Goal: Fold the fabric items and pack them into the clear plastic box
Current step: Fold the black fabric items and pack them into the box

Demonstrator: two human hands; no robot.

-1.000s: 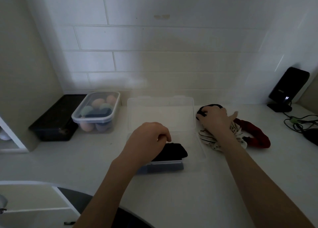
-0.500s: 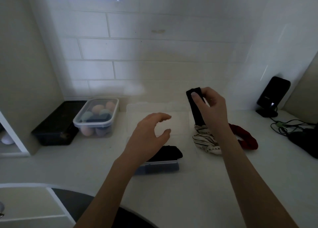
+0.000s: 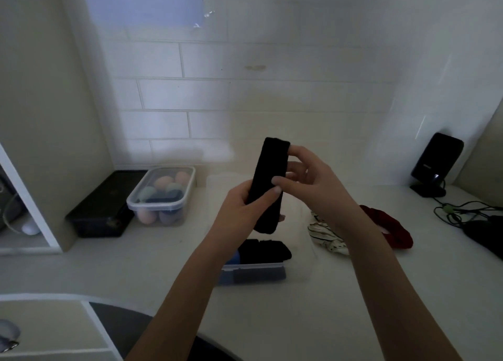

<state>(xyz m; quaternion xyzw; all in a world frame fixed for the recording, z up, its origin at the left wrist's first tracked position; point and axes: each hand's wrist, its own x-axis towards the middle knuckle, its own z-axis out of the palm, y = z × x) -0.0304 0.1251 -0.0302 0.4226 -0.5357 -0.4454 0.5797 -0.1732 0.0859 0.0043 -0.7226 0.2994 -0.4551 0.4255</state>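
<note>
A long black fabric band [image 3: 268, 181] hangs upright in the air above the counter. My left hand [image 3: 245, 211] grips its lower half, and my right hand [image 3: 310, 178] pinches its upper end. Below them stands the clear plastic box [image 3: 253, 269], open, with dark folded fabric [image 3: 266, 249] and something blue inside. To the right on the counter lie a white striped fabric piece [image 3: 326, 236] and a red scrunchie [image 3: 392, 230].
A lidded clear tub of coloured sponges [image 3: 163, 194] and a black tray [image 3: 106, 205] sit at the back left. A black device on a stand [image 3: 435, 162] and cables [image 3: 468, 213] occupy the back right. The tiled wall is close behind.
My right hand lifted the black band off the counter. My left hand left the box and took hold of the band's lower half.
</note>
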